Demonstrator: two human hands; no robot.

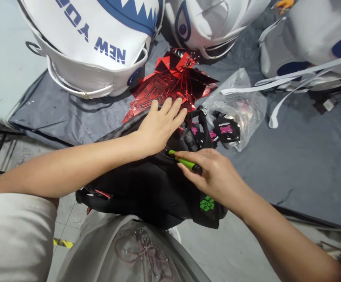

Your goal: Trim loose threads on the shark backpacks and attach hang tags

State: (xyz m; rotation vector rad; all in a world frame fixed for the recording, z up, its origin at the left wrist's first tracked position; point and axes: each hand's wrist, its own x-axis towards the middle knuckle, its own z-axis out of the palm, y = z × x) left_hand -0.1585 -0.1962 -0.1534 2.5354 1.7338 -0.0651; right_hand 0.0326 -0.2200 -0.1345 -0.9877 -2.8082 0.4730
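A black fabric bag [147,184] with a green printed patch [207,203] lies across the table's near edge, over my lap. My left hand [161,125] rests flat on its upper part, fingers spread. Between the thumb and fingers of my right hand [214,172] is a slim green tool with a black end [189,163]. Its tip points at the black fabric just below my left hand; I cannot make out the tip's shape. Beyond my left fingertips lies a bunch of red tags on strings [158,86].
A clear plastic bag [246,102] holds black labels with pink prints [226,129]. White bags with blue designs, one lettered [100,74], stand along the back. White straps [276,80] trail across the grey sheet [299,168] at the right.
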